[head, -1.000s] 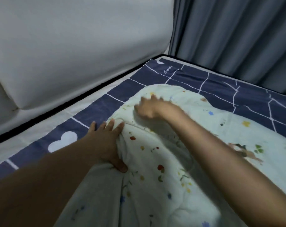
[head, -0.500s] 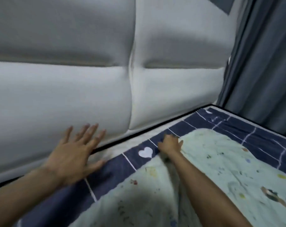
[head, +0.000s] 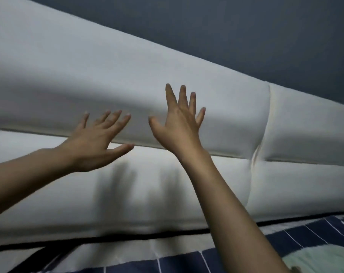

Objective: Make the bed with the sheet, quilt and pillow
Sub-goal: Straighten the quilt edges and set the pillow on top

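Both my hands are raised in front of the padded white headboard, fingers spread and straight, holding nothing. My left hand is lower and to the left; my right hand is higher, beside it. Whether either palm touches the headboard I cannot tell. The navy sheet with white grid lines shows along the bottom edge. A corner of the pale floral quilt lies on it at the bottom right, partly behind my right forearm. No pillow is in view.
A dark blue wall rises above the headboard. A vertical seam divides the headboard panels at the right. The white mattress edge and a black gap run between headboard and sheet.
My right hand let go of the quilt and rose to the headboard. My left hand also lifted higher. The view tilted up, so most of the bed dropped out of sight.
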